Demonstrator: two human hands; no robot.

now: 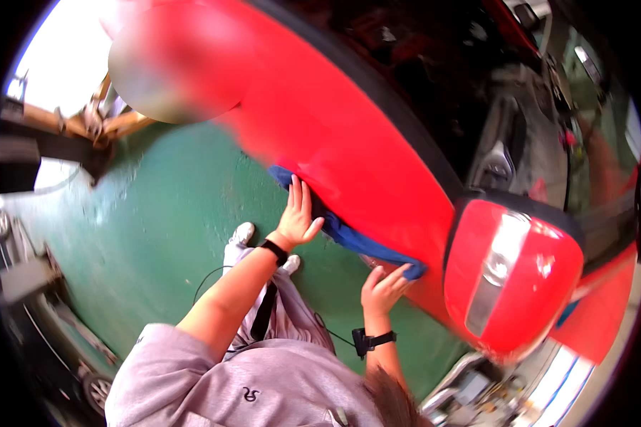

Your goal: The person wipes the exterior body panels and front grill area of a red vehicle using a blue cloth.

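A folded blue cloth (363,240) lies in a long strip along the lower edge of a red car's side panel (349,135). Flat against the cloth's far part rests my left hand (299,215), its fingers stretched out and thumb apart. My right hand (386,287) touches the cloth's near end with outstretched fingers, just left of the red side mirror (513,277), which carries a silver band. Neither hand is wrapped around anything. Part of the cloth is hidden behind my left hand.
Green floor (178,192) spreads below and left of the car. Yellow and dark lift parts (100,128) stand at the far left. Dark cars (57,356) are along the left edge. Assorted items (477,391) lie at the lower right. A thin black cable (335,334) hangs by my legs.
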